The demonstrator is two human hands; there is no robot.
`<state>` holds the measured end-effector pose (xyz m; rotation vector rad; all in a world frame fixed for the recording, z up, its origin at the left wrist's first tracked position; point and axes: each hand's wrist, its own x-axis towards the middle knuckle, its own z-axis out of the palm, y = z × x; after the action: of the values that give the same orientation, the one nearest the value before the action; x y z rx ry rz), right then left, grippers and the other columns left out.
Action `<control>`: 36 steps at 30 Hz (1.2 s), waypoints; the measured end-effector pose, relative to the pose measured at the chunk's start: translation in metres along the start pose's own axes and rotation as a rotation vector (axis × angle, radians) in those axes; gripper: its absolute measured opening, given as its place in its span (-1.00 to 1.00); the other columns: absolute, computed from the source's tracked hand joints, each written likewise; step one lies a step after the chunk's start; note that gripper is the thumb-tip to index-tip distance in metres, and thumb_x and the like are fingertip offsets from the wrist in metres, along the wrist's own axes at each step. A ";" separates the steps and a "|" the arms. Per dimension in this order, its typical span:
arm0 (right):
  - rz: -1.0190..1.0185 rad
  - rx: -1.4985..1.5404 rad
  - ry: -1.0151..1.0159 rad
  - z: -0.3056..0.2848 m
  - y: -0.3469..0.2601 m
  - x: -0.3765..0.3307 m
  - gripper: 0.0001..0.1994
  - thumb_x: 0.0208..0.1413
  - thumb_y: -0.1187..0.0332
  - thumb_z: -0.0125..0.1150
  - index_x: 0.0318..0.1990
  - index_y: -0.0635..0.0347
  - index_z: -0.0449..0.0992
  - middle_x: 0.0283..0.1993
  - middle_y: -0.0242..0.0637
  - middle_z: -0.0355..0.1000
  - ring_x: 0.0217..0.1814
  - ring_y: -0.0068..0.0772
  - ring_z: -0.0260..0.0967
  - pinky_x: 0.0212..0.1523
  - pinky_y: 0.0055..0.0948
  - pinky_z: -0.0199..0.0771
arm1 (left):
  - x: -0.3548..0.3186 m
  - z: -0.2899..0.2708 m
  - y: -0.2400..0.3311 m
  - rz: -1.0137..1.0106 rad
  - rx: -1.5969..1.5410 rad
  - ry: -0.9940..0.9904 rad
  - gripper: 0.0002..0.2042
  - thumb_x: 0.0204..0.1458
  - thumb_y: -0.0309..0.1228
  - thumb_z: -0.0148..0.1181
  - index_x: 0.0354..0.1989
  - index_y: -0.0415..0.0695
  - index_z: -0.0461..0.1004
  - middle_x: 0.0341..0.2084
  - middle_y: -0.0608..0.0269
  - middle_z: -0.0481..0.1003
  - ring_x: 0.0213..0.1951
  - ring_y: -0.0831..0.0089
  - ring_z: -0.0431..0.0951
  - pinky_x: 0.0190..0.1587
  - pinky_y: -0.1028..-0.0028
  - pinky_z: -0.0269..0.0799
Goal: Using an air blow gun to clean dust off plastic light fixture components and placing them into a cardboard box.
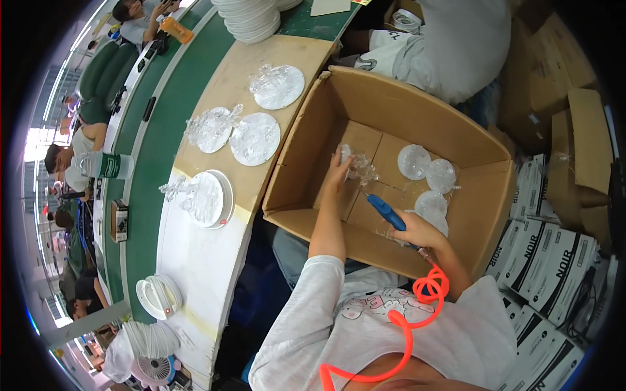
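Observation:
Inside a large open cardboard box (391,91), my left hand (336,172) is closed on a clear plastic piece (360,168) with small knobbly parts. My right hand (420,233) grips a blue air blow gun (385,211), its nozzle pointing toward the clear piece but apart from it. An orange-red coiled hose (409,332) runs from the gun's rear across my shirt. On the right of the box floor lie several clear round discs, among them one disc (413,161) at the far side and another (431,206) nearer my right hand.
Left of the box, a worktable (195,260) bears clear discs with knobbly parts (277,86), a white round ring-shaped part (158,296) and stacked white plates (248,16). A green conveyor (153,143) runs beyond. Printed cartons (544,254) stand at the right; a person (450,49) sits beyond the box.

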<state>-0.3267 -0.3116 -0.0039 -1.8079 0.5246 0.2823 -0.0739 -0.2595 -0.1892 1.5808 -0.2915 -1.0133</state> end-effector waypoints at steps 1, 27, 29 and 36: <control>-0.012 0.031 0.010 0.001 -0.002 0.001 -0.65 -0.20 0.24 0.16 -0.28 0.29 0.31 -0.58 -0.08 0.34 -0.52 -0.13 0.35 -0.46 -0.30 0.28 | 0.003 -0.005 -0.005 0.175 0.320 0.083 -0.32 -0.11 -0.10 0.14 0.21 -0.07 0.09 0.21 -0.02 0.01 0.24 0.16 -0.01 0.18 0.38 -0.03; -0.071 0.110 -0.014 -0.007 0.001 -0.008 -0.62 -0.19 0.34 0.10 -0.14 0.25 0.34 -0.63 -0.26 0.27 -0.59 -0.45 0.27 -0.50 -0.47 0.27 | -0.035 -0.019 0.020 -0.103 -1.076 -0.213 -0.29 -0.16 0.22 -0.23 0.14 0.02 0.17 0.08 0.10 0.24 0.03 -0.05 0.27 -0.19 -0.21 0.24; -0.047 0.112 -0.013 -0.008 0.003 -0.008 -0.62 -0.19 0.34 0.11 -0.14 0.25 0.34 -0.63 -0.26 0.27 -0.58 -0.45 0.28 -0.51 -0.46 0.27 | -0.034 -0.019 0.019 -0.088 -1.070 -0.217 -0.28 -0.16 0.22 -0.23 0.14 0.02 0.17 0.08 0.09 0.24 0.03 -0.05 0.27 -0.18 -0.21 0.23; -0.050 0.119 -0.015 -0.015 -0.001 -0.013 -0.61 -0.18 0.35 0.14 -0.13 0.26 0.32 -0.57 -0.28 0.35 -0.55 -0.44 0.32 -0.48 -0.49 0.30 | -0.037 -0.015 0.028 -0.056 -1.142 -0.237 -0.27 -0.17 0.23 -0.21 0.15 0.02 0.16 0.09 0.11 0.23 0.07 -0.03 0.24 -0.11 -0.23 0.17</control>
<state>-0.3388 -0.3230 0.0070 -1.6999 0.4753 0.2261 -0.0757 -0.2328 -0.1482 0.4378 0.1753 -1.1064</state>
